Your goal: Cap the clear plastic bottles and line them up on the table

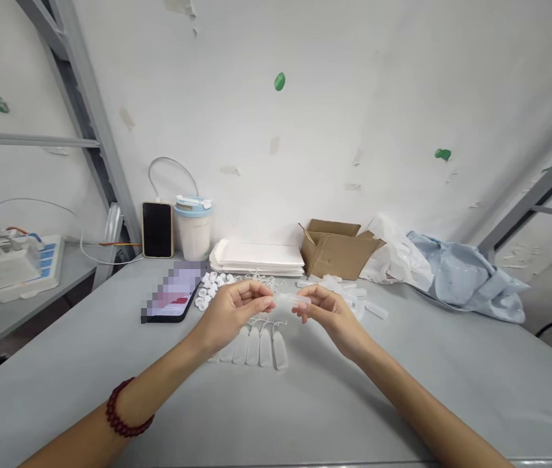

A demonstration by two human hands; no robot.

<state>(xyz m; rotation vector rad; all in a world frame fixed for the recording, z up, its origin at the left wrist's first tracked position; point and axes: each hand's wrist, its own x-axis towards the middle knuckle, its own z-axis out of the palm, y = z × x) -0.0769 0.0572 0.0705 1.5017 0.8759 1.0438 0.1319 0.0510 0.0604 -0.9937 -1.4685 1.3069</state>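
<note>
My right hand (pixel 322 307) holds a small clear plastic tube (pixel 295 298) between thumb and fingers, lying roughly level. My left hand (pixel 249 305) is closed in a pinch at the tube's left end; what its fingertips hold is too small to make out. Below my hands, several clear tubes with white loops (pixel 266 348) lie side by side in a row. White caps (pixel 213 286) are heaped left of my left hand. Behind my hands lie thin white loops (pixel 270 281), and more clear tubes (pixel 377 310) are piled behind my right hand.
On the grey table (pixel 305 416), a phone (pixel 175 292) lies left. Behind stand another phone (pixel 157 229), a cup (pixel 194 234), white trays (pixel 256 255) and a cardboard box (pixel 337 250). A blue cloth (pixel 465 273) lies right; a power strip (pixel 36 273) sits far left.
</note>
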